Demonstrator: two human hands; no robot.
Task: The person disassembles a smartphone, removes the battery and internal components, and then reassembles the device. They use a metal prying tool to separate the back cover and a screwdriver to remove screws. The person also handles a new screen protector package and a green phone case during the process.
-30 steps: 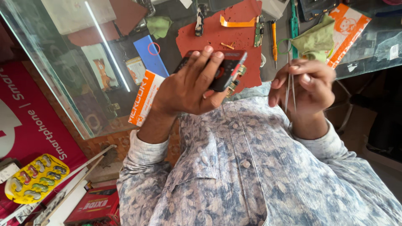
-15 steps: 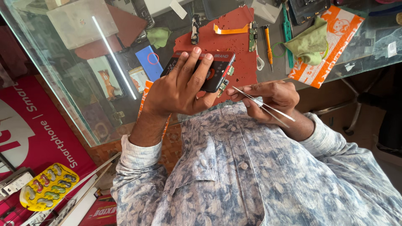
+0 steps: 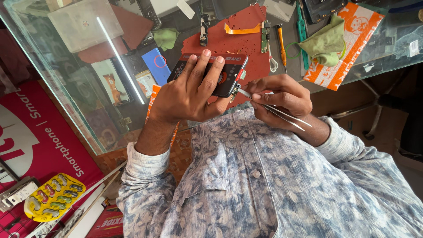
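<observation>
**Clerk:** Listing item one: phone (image 3: 220, 72), dark, with a red band at its top end. Held in the left hand (image 3: 187, 94), fingers spread over its face, lifted above the near edge of the glass counter (image 3: 66, 88) and just in front of the red work mat (image 3: 233, 42).

**Checker:** Grip on it?

**Clerk:** Closed around the body; palm beneath, four fingertips on top. Item two: tweezers (image 3: 273, 108), thin, metal. Right hand (image 3: 277, 99) pinches them shut-handed, tips meeting the phone's lower right corner, where a small part sticks out. Whether the tips hold anything, I cannot tell.

**Checker:** Advice for the step, as judged?

**Clerk:** Work at that corner looks fine and slow. Keep the left hand clamped firmly so the phone does not turn. Brace the right wrist against the body, let only the fingers move the tips, and approach along the phone's edge, not across it.

**Checker:** Risk?

**Clerk:** Probably a slip that scratches or bends the small part.

**Checker:** Remaining stock?

**Clerk:** On the mat: orange flex strip (image 3: 240, 30) and narrow circuit strip (image 3: 265, 31). Beside the mat's right edge: orange-handled screwdriver (image 3: 281, 42). Toward the counter's far right corner: green cloth (image 3: 326, 42) on an orange-and-white packet (image 3: 352, 48).
</observation>
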